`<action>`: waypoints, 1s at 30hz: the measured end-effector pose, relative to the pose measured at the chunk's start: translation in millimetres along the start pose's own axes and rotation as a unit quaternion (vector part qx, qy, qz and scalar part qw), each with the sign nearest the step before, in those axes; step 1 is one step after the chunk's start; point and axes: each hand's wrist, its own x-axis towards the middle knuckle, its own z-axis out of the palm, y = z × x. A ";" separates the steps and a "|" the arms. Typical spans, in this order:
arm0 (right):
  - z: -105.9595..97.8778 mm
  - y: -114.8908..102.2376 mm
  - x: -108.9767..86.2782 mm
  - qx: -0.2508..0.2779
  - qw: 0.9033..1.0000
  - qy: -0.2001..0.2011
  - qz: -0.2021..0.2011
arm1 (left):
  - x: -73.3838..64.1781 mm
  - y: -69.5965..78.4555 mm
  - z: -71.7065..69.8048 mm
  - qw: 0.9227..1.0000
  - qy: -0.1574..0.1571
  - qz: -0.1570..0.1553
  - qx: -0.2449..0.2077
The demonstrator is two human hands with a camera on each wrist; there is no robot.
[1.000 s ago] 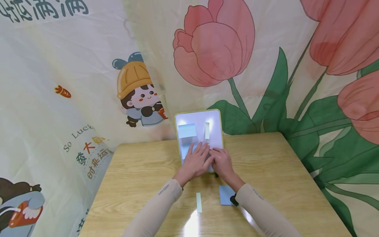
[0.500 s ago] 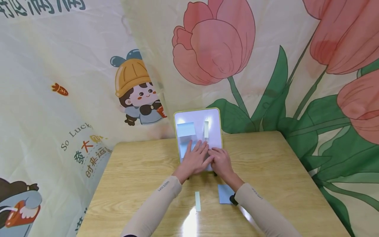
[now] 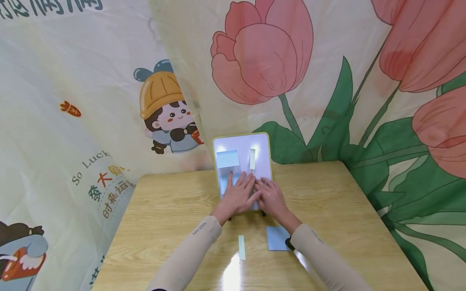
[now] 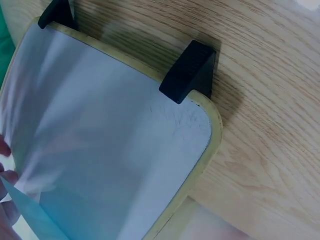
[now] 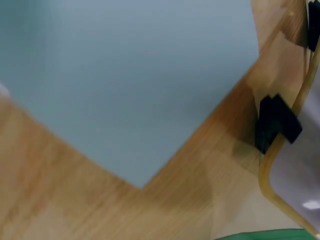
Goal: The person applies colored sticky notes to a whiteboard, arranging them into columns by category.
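Note:
A small whiteboard (image 3: 243,144) with a yellow rim stands propped on the table. My left hand (image 3: 236,198) lies over its lower half, fingers straight and spread, partly covering a blue sticky note (image 3: 225,179). Another blue sticky note (image 3: 227,159) is stuck above, its lower edge lifted. A pale green strip note (image 3: 253,159) is on the board's right side, just above the fingertips. My right hand (image 3: 271,198) touches the lower right of the board with loosely extended fingers beside the left fingertips; whatever is under them is hidden. Left fingertips (image 4: 5,175) show at the left wrist view's edge.
A second pale green strip (image 3: 242,247) lies on the wooden table (image 3: 174,210). Near the right wrist is a blue square sheet (image 3: 278,238), filling much of the right wrist view. Black feet (image 4: 190,70) support the board, with a printed cloth (image 3: 327,121) behind.
The right hand's fingers have straightened a little, reaching slightly further up the board. The left hand stays in place. The whole view shifts slightly.

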 end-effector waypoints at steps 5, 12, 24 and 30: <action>-1.3 7.8 1.9 -0.015 0.998 -0.046 -0.027 | 0.0 -1.3 -0.9 1.000 0.001 0.001 -0.006; -7.7 17.5 8.2 -0.054 0.992 -0.099 -0.053 | -1.5 -3.5 -2.0 1.000 0.002 0.009 -0.019; -8.2 20.7 -1.7 -0.096 0.978 -0.170 -0.079 | -5.4 -4.9 -6.2 0.999 -0.002 0.035 -0.033; -5.3 18.5 -9.7 -0.091 0.977 -0.171 -0.084 | -5.5 -5.7 -4.8 0.999 0.006 0.036 -0.035</action>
